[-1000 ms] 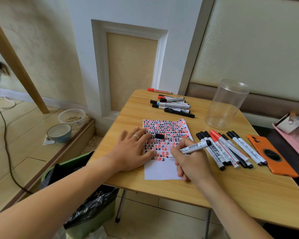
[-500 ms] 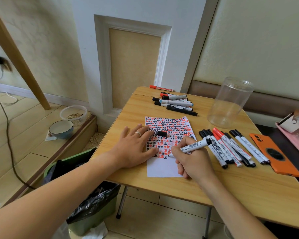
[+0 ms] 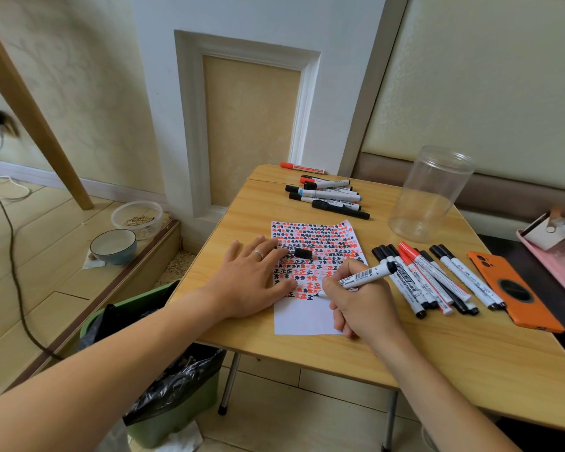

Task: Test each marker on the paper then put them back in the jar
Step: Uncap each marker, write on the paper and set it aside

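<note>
A white paper [image 3: 307, 318] covered in red and black marks lies on the wooden table [image 3: 470, 360]. My left hand [image 3: 252, 282] presses flat on its left edge. My right hand [image 3: 362, 305] grips a black marker [image 3: 366, 275] with its tip down on the paper. A loose black cap [image 3: 303, 253] sits on the paper. Several capped markers [image 3: 437, 282] lie in a row to the right, and several more markers [image 3: 327, 194] at the table's far side. The clear empty jar [image 3: 428, 194] stands upright at the back right.
An orange phone [image 3: 516, 291] lies face down right of the marker row. A pink tray [image 3: 561, 252] holds odds and ends at the far right. A green bin [image 3: 163, 380] with a black bag stands below the table's left edge. Two bowls [image 3: 115, 246] sit on the floor.
My right hand has shifted the marker slightly over the lower rows of marks. My left hand has kept its place on the paper. The camera has tilted a little.
</note>
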